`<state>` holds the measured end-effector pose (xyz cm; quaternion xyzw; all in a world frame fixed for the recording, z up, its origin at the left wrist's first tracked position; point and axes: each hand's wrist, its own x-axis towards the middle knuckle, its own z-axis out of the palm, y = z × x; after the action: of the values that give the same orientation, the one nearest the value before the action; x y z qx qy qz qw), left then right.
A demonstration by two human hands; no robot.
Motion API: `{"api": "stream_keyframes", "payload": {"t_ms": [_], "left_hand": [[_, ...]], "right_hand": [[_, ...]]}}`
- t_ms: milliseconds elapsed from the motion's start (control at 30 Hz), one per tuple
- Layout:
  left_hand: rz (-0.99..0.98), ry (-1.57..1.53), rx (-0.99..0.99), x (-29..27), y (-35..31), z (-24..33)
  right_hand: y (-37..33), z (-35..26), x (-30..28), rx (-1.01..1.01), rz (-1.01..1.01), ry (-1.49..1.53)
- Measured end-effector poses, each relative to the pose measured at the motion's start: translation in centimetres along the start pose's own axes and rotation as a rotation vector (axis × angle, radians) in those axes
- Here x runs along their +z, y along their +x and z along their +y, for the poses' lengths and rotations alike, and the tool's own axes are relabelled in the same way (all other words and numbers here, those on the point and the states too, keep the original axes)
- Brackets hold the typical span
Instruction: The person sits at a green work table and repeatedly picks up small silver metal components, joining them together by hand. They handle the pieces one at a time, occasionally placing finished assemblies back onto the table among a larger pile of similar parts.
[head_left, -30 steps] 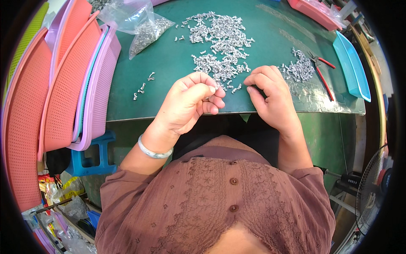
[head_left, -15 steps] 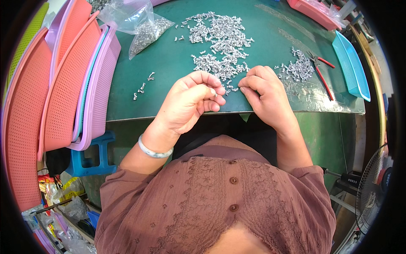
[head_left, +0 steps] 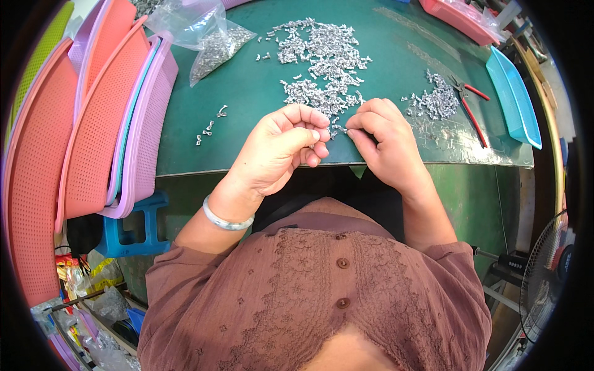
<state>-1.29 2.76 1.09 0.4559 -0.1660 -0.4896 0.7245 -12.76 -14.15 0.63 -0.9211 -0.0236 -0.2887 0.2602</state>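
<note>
A large heap of small silver metal parts (head_left: 325, 46) spreads over the green tabletop (head_left: 223, 133), its near end close to my hands. My left hand (head_left: 281, 139), with a pale bangle at the wrist, is closed, thumb pressed to the curled fingers. A small metal part sits in that pinch, mostly hidden by the fingertips. Just to the right, my right hand (head_left: 387, 136) pinches at the near edge of the heap, thumb and forefinger on one small metal part (head_left: 343, 130). A few loose parts lie between the two hands.
Perforated plastic baskets (head_left: 102, 123) stack at left beside a clear bag of metal parts (head_left: 219, 51). Red-handled pliers (head_left: 473, 114) lie by a smaller heap (head_left: 438, 98) at right, near a blue basket (head_left: 513, 96). A fan (head_left: 541, 272) stands at lower right.
My left thumb and fingers have closed tighter, covering the silver bit that showed at their tips. My right hand has shifted slightly left, and a metal part now shows at its fingertips.
</note>
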Motion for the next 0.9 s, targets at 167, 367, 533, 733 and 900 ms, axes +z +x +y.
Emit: {"api": "stream_keyframes", "payload": {"t_ms": [167,367,533,733,900], "left_hand": [[0.000,0.047,-0.033,0.3,-0.1,0.2],[0.013,0.198,-0.031,1.2,-0.2,0.2],[0.024,0.174,0.009,1.1,-0.3,0.0],[0.053,0.205,0.044,1.1,-0.5,-0.1],[0.053,0.199,0.039,1.0,-0.6,0.0]], "right_hand": [[0.1,-0.7,0.0,-0.026,0.102,0.120],[0.5,-1.8,0.1,-0.078,0.153,0.147],[0.6,-1.8,0.6,-0.097,0.193,0.195],[0.1,-0.8,0.6,-0.049,0.076,0.109],[0.1,-1.0,0.5,-0.045,-0.038,0.045]]}}
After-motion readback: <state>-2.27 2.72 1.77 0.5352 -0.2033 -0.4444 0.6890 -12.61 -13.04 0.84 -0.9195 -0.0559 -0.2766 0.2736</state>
